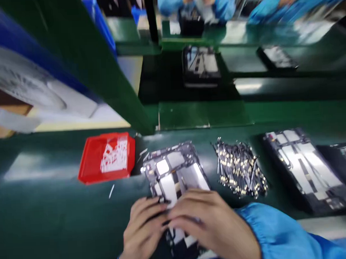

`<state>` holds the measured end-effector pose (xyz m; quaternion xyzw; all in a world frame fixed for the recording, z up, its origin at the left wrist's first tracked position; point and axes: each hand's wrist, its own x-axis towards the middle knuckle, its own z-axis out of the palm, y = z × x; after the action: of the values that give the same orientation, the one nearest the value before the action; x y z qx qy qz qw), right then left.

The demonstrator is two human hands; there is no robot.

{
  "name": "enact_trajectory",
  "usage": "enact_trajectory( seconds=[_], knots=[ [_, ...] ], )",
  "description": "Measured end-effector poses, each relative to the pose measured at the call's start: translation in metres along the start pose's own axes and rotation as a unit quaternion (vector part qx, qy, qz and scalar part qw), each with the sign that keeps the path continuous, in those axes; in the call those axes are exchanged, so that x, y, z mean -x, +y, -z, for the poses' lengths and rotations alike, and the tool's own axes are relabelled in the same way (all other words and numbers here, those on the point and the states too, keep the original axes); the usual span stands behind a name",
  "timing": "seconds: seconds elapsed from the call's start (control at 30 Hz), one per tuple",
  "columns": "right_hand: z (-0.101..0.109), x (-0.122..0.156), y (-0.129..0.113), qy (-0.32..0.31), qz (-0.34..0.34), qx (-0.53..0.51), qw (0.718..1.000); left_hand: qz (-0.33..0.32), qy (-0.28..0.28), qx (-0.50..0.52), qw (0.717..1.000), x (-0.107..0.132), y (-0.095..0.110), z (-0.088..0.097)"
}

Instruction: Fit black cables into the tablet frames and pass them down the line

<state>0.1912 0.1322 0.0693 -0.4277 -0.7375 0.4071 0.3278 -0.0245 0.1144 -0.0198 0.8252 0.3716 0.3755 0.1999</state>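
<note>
My left hand [144, 232] and right hand [213, 227] meet on the near end of the open tablet [175, 171], flat on the bench [50, 211] between a red tray [107, 157] and a pile of small cables [240, 166], fingers [179, 213] resting on it, though I cannot tell if they clamp it.

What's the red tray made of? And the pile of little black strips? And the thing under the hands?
Red tray: likely plastic, one even colour, smooth and slightly shiny.
Strips: thin dark pieces with gold-coloured glints, perhaps metal contacts; too blurred to be sure.
Opened device: dark frame with silvery reflective patches, maybe metal.
</note>
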Motion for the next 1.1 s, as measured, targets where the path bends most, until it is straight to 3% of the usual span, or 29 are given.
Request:
enact_trajectory(
  seconds=[0.03,0.13,0.3,0.5,0.9,1.1],
  knots=[
    [0.000,0.015,0.005,0.013,-0.040,-0.014,0.999,0.008,-0.031,0.023,0.999,0.004,-0.003,-0.002],
    [-0.010,0.053,0.020,0.021,-0.092,-0.022,0.995,0.027,-0.045,0.073,0.996,-0.001,-0.010,-0.007],
    [-0.045,0.086,0.030,0.037,-0.056,0.055,0.996,0.038,-0.060,0.078,0.994,-0.017,-0.012,-0.006],
    [-0.066,0.084,0.030,0.016,-0.018,0.144,0.989,0.045,-0.068,0.085,0.993,-0.015,-0.013,-0.004],
    [-0.069,0.079,0.032,0.006,0.000,0.160,0.987,0.045,-0.051,0.091,0.994,-0.010,-0.013,-0.006],
    [-0.065,0.075,0.033,-0.008,0.028,0.149,0.988,-0.001,-0.050,0.093,0.994,-0.015,-0.015,-0.003]
  ],
)
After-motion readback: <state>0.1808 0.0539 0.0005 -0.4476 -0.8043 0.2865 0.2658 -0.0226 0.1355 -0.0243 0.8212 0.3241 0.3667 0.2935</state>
